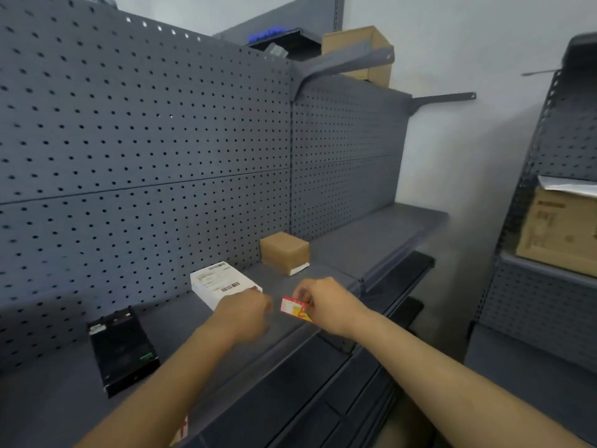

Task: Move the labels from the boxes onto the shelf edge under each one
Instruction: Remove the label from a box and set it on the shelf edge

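Right hand [326, 303] pinching red-and-yellow label [295, 308] just above shelf edge [290, 334]; left hand [247, 313] hovering clenched, gripping nothing, beside white box [223, 284]; bare shelf stretching rightward.

The shelf [371, 234] looks like matt grey painted metal, same finish as the perforated pegboard [145, 130] behind it. On the shelf, the brown box [284, 252] is plain dull cardboard, the white box [219, 282] beside it smooth paperboard, and the black box [124, 349] further left slightly glossy. The red label [294, 307] in front of the white box looks like shiny printed paper.
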A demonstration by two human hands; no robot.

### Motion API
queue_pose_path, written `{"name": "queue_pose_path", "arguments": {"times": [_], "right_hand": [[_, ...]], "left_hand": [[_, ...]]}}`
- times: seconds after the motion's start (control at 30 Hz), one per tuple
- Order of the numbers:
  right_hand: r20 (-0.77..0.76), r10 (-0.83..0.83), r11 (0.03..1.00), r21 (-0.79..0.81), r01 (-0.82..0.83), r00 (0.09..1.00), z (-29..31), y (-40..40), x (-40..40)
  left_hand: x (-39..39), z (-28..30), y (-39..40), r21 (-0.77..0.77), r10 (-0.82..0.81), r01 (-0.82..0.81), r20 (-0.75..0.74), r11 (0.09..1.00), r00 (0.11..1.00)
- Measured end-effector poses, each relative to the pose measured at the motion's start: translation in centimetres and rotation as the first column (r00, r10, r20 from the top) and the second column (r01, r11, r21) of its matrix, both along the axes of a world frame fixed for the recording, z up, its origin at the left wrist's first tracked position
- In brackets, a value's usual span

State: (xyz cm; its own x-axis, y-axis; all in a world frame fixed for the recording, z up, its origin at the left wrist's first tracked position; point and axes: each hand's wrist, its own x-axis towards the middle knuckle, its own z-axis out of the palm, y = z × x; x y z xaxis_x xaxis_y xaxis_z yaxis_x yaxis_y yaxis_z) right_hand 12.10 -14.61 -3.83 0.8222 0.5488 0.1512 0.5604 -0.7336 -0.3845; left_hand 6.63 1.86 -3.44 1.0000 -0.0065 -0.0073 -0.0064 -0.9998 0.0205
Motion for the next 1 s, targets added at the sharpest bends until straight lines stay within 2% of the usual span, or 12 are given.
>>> {"name": "queue_pose_path", "arguments": {"times": [0.13,0.3,0.5,0.67,0.83,1.0], "right_hand": [[-0.028,0.057,0.998,-0.028,-0.058,0.998,-0.8,0.1,3.9],[-0.068,0.221,0.974,-0.035,-0.223,0.973,-1.8,0.9,8.5],[-0.135,0.422,0.904,-0.016,-0.428,0.897,-2.4,1.5,11.3],[-0.177,0.502,0.858,-0.017,-0.513,0.846,-3.5,2.4,11.4],[-0.196,0.545,0.83,-0.014,-0.558,0.815,-4.3,3.7,10.4],[-0.179,0.559,0.817,-0.048,-0.575,0.81,-4.7,4.4,9.7]], "left_hand": [[2.6,-0.6,0.1,0.016,0.05,-0.049,-0.007,0.999,0.999],[4.5,-1.7,0.6,0.024,0.168,-0.167,-0.017,0.986,0.986],[4.3,-2.7,-0.3,-0.003,0.384,-0.384,-0.037,0.923,0.923],[1.9,-3.7,-1.7,-0.067,0.493,-0.497,-0.066,0.865,0.868],[-0.1,-4.5,-2.3,-0.096,0.539,-0.543,-0.06,0.834,0.84],[-0.5,-5.2,-3.1,-0.131,0.526,-0.53,-0.069,0.838,0.848]]}}
